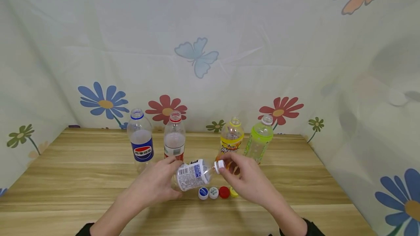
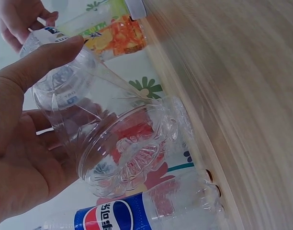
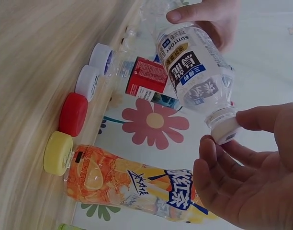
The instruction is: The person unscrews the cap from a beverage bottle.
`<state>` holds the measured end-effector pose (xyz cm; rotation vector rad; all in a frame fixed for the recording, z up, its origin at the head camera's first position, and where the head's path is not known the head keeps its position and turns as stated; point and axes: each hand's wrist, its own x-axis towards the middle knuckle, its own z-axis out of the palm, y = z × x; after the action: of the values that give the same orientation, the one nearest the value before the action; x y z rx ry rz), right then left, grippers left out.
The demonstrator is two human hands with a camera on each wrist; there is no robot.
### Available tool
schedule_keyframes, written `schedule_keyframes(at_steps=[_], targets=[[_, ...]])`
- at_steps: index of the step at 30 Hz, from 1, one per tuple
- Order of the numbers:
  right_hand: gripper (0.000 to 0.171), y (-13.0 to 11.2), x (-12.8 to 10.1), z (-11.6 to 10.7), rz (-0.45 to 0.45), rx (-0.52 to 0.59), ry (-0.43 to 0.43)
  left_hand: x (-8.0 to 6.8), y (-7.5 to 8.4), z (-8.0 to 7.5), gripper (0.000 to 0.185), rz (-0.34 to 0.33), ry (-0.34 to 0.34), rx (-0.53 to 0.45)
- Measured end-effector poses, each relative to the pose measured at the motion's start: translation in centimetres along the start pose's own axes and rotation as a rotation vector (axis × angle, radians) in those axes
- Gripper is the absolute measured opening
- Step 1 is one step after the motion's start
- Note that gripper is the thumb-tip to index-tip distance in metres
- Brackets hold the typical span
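My left hand [image 1: 159, 182] grips a clear plastic bottle [image 1: 191, 176] round its body, above the table and tilted with its neck to the right. Its label is white with blue and dark print, reading SUNTORY in the right wrist view. A white cap [image 3: 225, 130] sits at the bottle's mouth, pinched between the thumb and fingers of my right hand [image 1: 247, 177]. Through the clear base [image 2: 132, 153] in the left wrist view, no liquid shows. Just below the bottle lie a blue-topped cap [image 1: 203, 193], a white patterned cap [image 1: 214, 192], a red cap [image 1: 224, 192] and a yellow cap [image 1: 233, 192].
Behind my hands several uncapped bottles stand upright: a blue-labelled cola bottle [image 1: 142, 146], a red-ringed bottle [image 1: 175, 139], an orange tea bottle [image 3: 122, 179] and a green-tinted bottle [image 1: 260, 137]. A flowered cloth [image 1: 229, 21] hangs behind the wooden table [image 1: 82, 177].
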<state>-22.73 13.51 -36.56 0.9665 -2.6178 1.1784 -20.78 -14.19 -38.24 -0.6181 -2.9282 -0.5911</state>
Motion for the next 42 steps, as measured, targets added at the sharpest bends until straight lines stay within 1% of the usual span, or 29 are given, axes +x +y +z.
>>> schedule_keyframes(at_steps=[10, 16, 20, 24, 28, 30, 33, 37, 42], targets=[[0.029, -0.2, -0.1, -0.2, -0.010, -0.010, 0.028, 0.1, -0.2, 0.0, 0.075, -0.015, -0.001, -0.018], [0.028, -0.1, -0.1, -0.3, -0.006, -0.028, 0.042, 0.2, -0.2, 0.0, 0.073, -0.023, -0.004, -0.031], [0.026, -0.1, -0.1, -0.4, 0.032, -0.078, 0.042, 0.2, -0.2, -0.1, 0.074, -0.040, -0.006, -0.059], [0.021, -0.1, -0.1, -0.4, 0.073, -0.166, 0.024, 0.2, -0.2, 0.0, 0.075, -0.057, 0.005, -0.076], [0.016, -0.2, -0.1, -0.6, 0.124, -0.297, -0.031, 0.3, -0.1, 0.0, 0.077, -0.077, 0.015, -0.086], [0.015, -0.2, -0.1, -0.7, 0.161, -0.371, -0.085, 0.3, -0.1, 0.0, 0.078, -0.085, 0.018, -0.091], [0.015, 0.0, -0.2, -0.8, 0.198, -0.451, -0.181, 0.4, -0.1, 0.1, 0.078, -0.092, 0.023, -0.092], [0.014, 0.5, -0.4, -0.8, 0.235, -0.473, -0.269, 0.4, 0.0, 0.0, 0.078, -0.096, 0.026, -0.095], [0.016, 1.1, -0.6, -1.0, 0.280, -0.496, -0.315, 0.4, 0.0, 0.0, 0.079, -0.092, 0.022, -0.096]])
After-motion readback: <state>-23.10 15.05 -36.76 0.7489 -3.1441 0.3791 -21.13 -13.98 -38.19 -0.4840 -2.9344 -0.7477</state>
